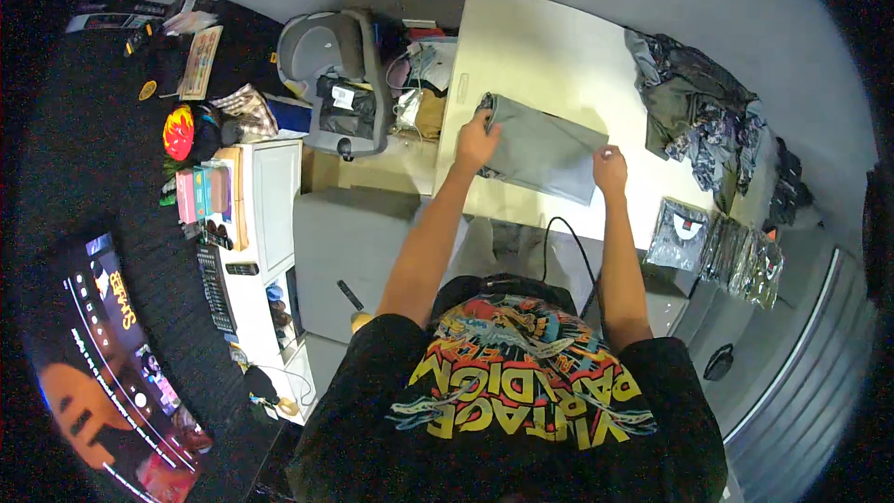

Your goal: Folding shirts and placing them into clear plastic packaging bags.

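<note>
A grey garment point(548, 151), folded into a flat rectangle, lies on the white table point(549, 37) in front of me. My left hand point(477, 142) is closed round its left end, where a darker patterned part shows at the edge. At the opposite end, my right hand point(610, 168) pinches the cloth near its upper right corner. The fingertips of my right hand are partly hidden by the hand itself.
Dark and patterned clothes point(698, 98) are heaped along the table's right side. Nearer me are clothes in clear plastic bags point(678, 235). A grey child car seat point(326, 51) stands left of the table. A black cable point(579, 240) loops between me and the table's front edge.
</note>
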The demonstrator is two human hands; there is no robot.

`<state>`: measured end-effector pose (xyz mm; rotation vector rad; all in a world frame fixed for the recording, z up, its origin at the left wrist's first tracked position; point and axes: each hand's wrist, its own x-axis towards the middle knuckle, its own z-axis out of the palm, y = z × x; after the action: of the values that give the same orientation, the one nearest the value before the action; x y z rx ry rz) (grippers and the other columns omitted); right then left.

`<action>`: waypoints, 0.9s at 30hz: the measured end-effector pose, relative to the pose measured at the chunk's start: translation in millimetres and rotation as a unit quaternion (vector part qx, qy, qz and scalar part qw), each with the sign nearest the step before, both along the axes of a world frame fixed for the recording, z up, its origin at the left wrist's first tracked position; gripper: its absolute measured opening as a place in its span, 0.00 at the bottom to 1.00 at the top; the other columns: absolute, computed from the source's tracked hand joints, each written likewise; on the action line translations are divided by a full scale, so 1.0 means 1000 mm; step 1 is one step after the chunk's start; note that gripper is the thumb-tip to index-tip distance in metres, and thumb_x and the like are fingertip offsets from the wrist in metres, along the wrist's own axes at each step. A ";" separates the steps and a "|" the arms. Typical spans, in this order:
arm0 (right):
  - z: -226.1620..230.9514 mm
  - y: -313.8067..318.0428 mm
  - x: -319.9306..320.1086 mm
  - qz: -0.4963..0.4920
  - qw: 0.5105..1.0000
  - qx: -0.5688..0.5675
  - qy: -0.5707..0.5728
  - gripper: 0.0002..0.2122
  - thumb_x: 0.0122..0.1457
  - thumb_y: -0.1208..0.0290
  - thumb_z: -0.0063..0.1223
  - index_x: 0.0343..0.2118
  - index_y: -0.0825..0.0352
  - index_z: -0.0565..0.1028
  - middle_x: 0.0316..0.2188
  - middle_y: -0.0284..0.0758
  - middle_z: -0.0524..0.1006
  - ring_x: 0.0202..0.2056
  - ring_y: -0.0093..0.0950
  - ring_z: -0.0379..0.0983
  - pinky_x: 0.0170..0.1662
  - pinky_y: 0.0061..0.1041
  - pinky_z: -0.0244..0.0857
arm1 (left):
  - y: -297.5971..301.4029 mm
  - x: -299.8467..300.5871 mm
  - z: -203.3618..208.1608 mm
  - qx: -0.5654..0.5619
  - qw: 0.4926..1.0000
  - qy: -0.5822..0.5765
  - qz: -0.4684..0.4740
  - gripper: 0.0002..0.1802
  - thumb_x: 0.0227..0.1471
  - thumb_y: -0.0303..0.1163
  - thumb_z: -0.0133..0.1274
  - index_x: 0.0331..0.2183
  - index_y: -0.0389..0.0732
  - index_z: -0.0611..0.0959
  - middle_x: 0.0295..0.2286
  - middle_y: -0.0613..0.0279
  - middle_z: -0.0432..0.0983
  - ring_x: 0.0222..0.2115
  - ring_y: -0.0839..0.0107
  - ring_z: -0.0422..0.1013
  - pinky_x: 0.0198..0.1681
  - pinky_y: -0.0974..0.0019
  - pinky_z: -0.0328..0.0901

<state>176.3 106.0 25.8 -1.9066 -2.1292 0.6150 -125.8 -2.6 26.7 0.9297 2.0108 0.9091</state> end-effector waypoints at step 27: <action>-0.024 -0.016 0.019 -0.130 0.977 -0.140 0.099 0.23 0.57 0.50 0.57 0.33 0.71 0.75 0.31 0.49 0.78 0.35 0.45 0.77 0.39 0.40 0.68 | -0.018 0.037 0.027 -0.024 0.926 0.367 -0.085 0.30 0.55 0.33 0.52 0.59 0.44 0.68 0.44 0.50 0.67 0.44 0.52 0.63 0.46 0.53 0.65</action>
<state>195.0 89.8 1.8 -2.1153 -1.7083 1.0420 -88.6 -20.3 53.9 1.5528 2.4843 0.4295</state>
